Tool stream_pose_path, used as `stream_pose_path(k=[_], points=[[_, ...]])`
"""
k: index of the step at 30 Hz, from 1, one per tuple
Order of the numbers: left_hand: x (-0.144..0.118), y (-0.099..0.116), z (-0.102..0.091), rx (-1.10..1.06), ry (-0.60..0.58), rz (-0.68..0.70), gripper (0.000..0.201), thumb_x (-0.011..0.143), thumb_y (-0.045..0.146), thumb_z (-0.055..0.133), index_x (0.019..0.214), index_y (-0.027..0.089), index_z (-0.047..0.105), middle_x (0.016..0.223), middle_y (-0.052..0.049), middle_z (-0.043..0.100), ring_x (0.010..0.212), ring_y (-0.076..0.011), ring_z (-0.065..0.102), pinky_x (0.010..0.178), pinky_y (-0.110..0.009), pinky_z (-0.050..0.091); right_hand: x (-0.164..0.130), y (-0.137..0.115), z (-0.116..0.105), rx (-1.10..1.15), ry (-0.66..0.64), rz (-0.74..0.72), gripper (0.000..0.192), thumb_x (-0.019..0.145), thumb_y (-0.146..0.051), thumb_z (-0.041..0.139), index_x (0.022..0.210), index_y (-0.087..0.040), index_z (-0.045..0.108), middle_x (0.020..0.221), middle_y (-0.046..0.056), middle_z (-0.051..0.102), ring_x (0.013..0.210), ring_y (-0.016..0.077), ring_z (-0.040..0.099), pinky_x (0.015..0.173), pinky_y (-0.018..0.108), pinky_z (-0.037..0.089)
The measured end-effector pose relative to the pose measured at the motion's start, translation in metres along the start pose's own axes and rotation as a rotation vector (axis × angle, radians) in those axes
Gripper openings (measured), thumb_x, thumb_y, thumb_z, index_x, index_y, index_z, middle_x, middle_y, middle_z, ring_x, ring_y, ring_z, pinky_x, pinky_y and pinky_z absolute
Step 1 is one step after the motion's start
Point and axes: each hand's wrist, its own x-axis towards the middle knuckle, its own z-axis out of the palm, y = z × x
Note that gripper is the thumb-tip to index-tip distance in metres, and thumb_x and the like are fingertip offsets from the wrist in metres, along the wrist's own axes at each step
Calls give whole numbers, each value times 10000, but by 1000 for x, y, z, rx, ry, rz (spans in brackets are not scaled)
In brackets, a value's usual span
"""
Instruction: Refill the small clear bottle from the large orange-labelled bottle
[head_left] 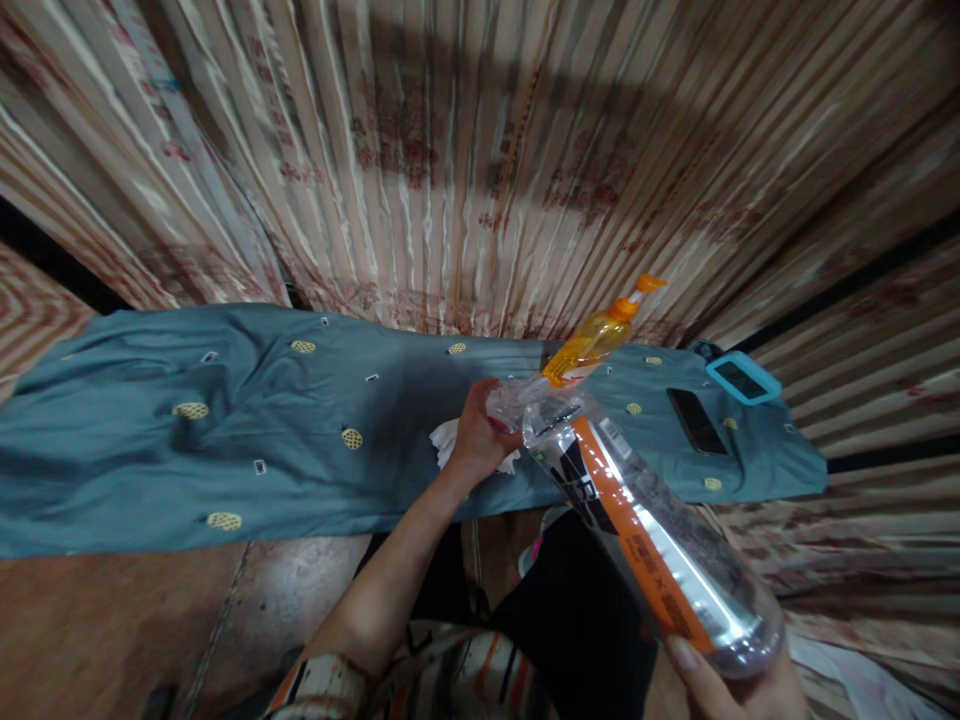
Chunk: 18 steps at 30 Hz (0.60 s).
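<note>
Two hands work a clear plastic bottle point(652, 540): right hand point(739, 685) cups its base, left hand point(480, 430) fingers closed at its neck, white cloth point(450, 440) beneath, orange pump bottle point(592, 345) behind.

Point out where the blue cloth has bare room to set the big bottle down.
The blue cloth lies bare across its left and middle, from its left end to the left hand. It is crowded at the right: white tissue, orange pump bottle, black phone and blue-cased device. The right hand holds the clear bottle.
</note>
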Motion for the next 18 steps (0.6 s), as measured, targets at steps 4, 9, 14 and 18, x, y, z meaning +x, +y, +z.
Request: stream_pose_path(k=[4,9,14,18], points=[[1,-2,1,-5,17,5,832,604,311,1001,1306,227,561,1274,-103,701,1111,-288,734,1047,-486,603,-2,-6,1,-27,-8,-9,1140,681,-804,831,1496,-76,506,1400,239,582,1339,467,524,1256,658,262],[0,0,1,11,14,9,820,617,346,1001,1304,219,570,1248,-93,708,1100,-282,734,1036,-475,610,-3,-2,0,-44,-9,3,1146,693,-810,816,1524,-90,493,1415,226,584,1349,467,528,1206,617,370],[0,2,0,16,4,-25,851,621,387,1000,1325,205,558,1226,-107,712,958,-258,736,931,-465,641,-5,-2,1,-60,2,-2,1103,713,-815,798,1519,-121,507,1443,206,579,1345,450,536,1157,570,431],[0,1,0,11,14,11,838,622,400,999,1311,205,565,1253,-122,709,1049,-292,744,995,-509,631,-1,3,-1,-31,-13,-5,1142,677,-789,835,1520,-103,485,1425,223,582,1310,448,555,1151,574,409]])
